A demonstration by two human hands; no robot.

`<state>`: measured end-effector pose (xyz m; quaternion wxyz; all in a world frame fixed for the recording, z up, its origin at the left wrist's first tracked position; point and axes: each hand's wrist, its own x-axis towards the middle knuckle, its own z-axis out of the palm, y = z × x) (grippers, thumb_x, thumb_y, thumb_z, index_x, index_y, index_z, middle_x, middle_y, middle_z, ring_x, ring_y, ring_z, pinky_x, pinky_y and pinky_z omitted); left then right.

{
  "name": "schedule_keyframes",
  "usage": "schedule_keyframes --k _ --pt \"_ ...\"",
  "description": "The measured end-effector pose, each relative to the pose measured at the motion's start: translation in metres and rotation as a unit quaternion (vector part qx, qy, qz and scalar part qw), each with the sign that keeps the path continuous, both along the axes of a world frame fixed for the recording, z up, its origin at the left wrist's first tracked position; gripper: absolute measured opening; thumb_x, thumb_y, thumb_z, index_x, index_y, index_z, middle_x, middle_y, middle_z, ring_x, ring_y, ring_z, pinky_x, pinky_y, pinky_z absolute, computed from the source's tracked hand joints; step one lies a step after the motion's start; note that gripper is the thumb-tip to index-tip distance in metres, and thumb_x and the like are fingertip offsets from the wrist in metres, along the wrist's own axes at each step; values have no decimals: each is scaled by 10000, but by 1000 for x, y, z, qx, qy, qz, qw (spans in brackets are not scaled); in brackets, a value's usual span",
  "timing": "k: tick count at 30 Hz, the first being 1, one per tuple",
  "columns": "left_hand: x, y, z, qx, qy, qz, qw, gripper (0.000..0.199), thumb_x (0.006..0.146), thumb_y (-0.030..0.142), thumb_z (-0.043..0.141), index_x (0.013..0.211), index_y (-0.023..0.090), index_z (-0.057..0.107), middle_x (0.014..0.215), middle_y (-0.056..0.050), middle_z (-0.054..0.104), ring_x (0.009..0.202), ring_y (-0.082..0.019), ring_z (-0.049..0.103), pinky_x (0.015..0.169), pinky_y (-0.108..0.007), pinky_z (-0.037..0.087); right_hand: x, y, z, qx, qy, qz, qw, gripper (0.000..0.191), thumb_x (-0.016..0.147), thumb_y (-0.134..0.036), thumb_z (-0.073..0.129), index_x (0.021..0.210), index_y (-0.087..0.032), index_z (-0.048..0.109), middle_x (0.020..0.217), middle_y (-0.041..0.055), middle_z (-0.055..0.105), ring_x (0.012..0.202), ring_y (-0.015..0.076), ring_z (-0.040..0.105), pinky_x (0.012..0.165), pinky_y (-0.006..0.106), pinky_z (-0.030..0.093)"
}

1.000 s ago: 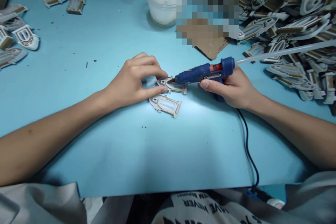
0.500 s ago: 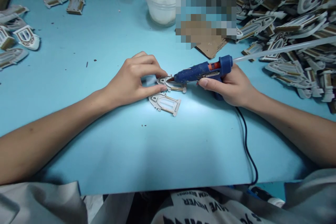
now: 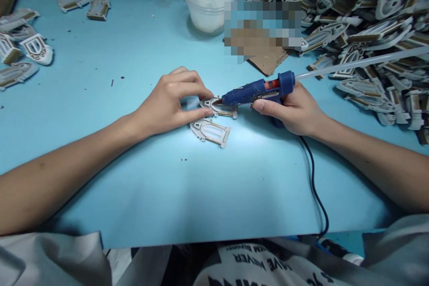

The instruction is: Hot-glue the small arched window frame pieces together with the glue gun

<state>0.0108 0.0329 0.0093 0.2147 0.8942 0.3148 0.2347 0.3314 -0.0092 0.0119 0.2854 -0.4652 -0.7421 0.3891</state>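
Observation:
My left hand pinches the rounded end of a small arched frame piece between thumb and fingers, holding it on the blue table. A second arched piece lies flat just below it, near my left thumb. My right hand is wrapped round the handle of a blue glue gun. The gun's nozzle points left and meets the upper piece, close to my left fingertips. A long clear glue stick sticks out of the gun's back end.
A clear tub with white contents stands at the back, beside a piece of brown cardboard. Many arched pieces are heaped at the right. Several more lie at the far left. A black cord runs to the table's front edge.
Both hands, the glue gun and the two pieces stay nearly where they were. The whole view has shifted very slightly.

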Motion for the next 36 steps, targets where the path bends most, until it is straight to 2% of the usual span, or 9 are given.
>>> schedule_keyframes --k 13,17,20,23,26,28,30,33,36 --pt "0 0 0 0 -3 -3 1000 451 1023 706 723 1169 309 879 1102 -80 838 1012 -247 735 985 -447 578 -1 0 0 2 6 -10 1000 540 952 -684 812 763 -210 633 590 -15 415 605 149 363 611 336 289" --pt "1 1 -2 -1 0 3 1000 465 1019 724 714 1169 316 879 1107 -84 839 1019 -252 738 988 -453 592 -1 1 -1 -29 16 -4 999 576 921 -723 843 737 -214 646 596 -2 457 601 157 387 594 336 291" --pt "2 -1 -2 16 2 24 1000 470 1015 721 720 1180 312 881 1090 -86 838 1020 -254 734 986 -459 592 -1 1 -2 -50 66 -8 997 576 889 -761 868 774 -219 712 684 39 599 641 195 498 604 357 358" --pt "1 -3 3 19 -38 52 998 398 1016 673 751 1117 307 872 1078 -74 838 981 -225 734 932 -421 594 -2 3 -4 -19 154 -48 987 572 907 -760 857 752 -229 712 753 76 657 712 230 573 687 401 447" --pt "-3 -3 9 -4 -88 -25 996 381 999 668 778 973 293 838 968 -59 812 877 -189 714 836 -368 573 -3 4 -4 -7 201 -91 975 564 911 -727 860 712 -238 664 740 73 638 695 224 552 700 416 463" --pt "-5 -2 11 -7 -66 -124 990 434 971 714 787 943 284 834 868 -54 773 808 -181 676 808 -364 541 -3 4 -3 -12 199 -106 974 564 893 -732 864 706 -241 659 724 69 635 674 220 540 676 414 463" --pt "-7 -1 10 1 -14 -181 983 442 970 725 774 980 291 856 829 -54 755 780 -181 644 822 -375 516 -2 2 -3 -16 183 -104 977 572 871 -754 869 706 -240 677 722 73 657 684 227 564 678 419 488" --pt "-7 -1 7 23 27 -169 985 400 999 683 757 1008 299 869 834 -55 755 788 -183 630 842 -376 495 1 0 -3 -43 173 -76 981 574 813 -789 899 777 -235 753 798 94 739 744 259 646 699 430 546" --pt "-7 -1 5 55 14 -118 991 481 949 763 792 995 288 850 810 -43 732 776 -182 624 825 -373 463 5 -2 -2 -68 145 -22 987 592 786 -805 916 814 -228 785 799 98 752 724 260 661 660 415 530"
